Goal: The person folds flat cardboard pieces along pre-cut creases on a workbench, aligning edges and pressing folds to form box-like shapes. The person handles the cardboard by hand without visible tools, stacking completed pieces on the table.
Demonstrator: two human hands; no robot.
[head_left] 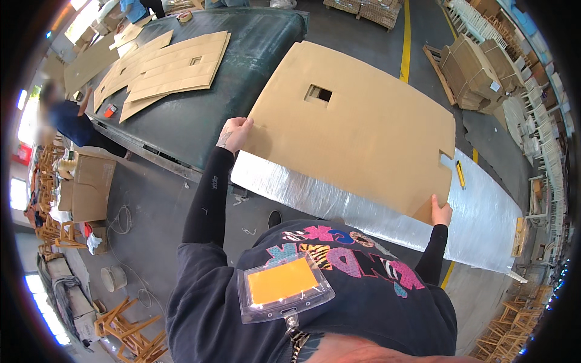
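Note:
A large flat cardboard sheet spans the space in front of me, with a square hole in its upper left part and a notch in its right edge. My left hand grips its left edge, fingers hidden behind the board. At the near right corner my right hand holds it, thumb on top. Beneath the sheet lies a table covered in shiny silver film. To the right of the sheet, a yellow utility knife rests on that film.
On the dark green table at left lie several cut cardboard sheets, a tape roll and a red object. A co-worker stands beyond its left end. Bundled cardboard stands at far right; a carton is at left.

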